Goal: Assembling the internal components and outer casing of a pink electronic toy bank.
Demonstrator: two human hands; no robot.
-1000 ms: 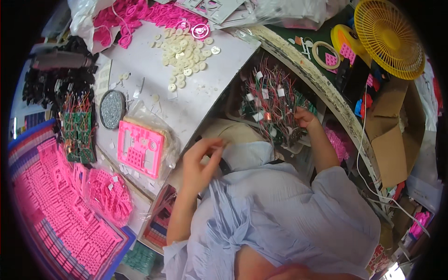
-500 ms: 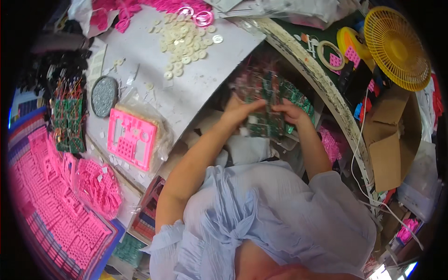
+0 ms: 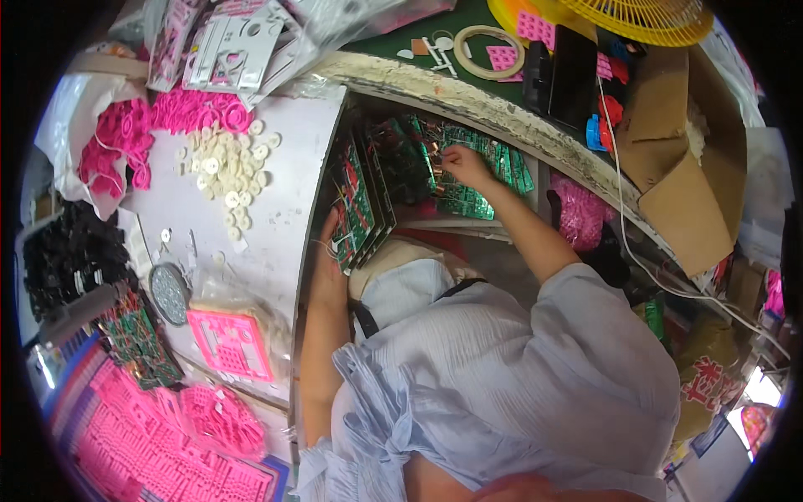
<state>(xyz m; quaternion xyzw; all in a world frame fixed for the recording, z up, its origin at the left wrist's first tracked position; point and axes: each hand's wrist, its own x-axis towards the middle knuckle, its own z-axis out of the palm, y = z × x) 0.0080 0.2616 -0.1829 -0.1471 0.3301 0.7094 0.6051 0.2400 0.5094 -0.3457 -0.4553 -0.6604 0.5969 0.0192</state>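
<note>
A stack of green circuit boards (image 3: 360, 205) with loose wires stands on edge by the white tabletop's right edge. My left hand (image 3: 329, 243) is closed around the stack's lower left side, its fingers partly hidden by the boards. To the right, below table height, more green circuit boards (image 3: 493, 163) lie in rows in a tray or drawer. Over these reaches my right hand (image 3: 466, 166), thumb and fingers pinched together at the boards' left part. What the pinch holds, if anything, is too small to make out.
White round buttons (image 3: 230, 167) lie heaped on the table (image 3: 276, 209), near pink parts (image 3: 196, 110). A bagged pink frame (image 3: 227, 343) and a grey oval dish (image 3: 170, 293) are at left. A painted ledge (image 3: 468, 100) curves behind my right arm; a white cable (image 3: 623, 209) hangs beyond it.
Both hands were together on a bundle of circuit boards. Now they are apart: the left holds a stack by the table edge, the right reaches into the tray. The view has shifted rightward.
</note>
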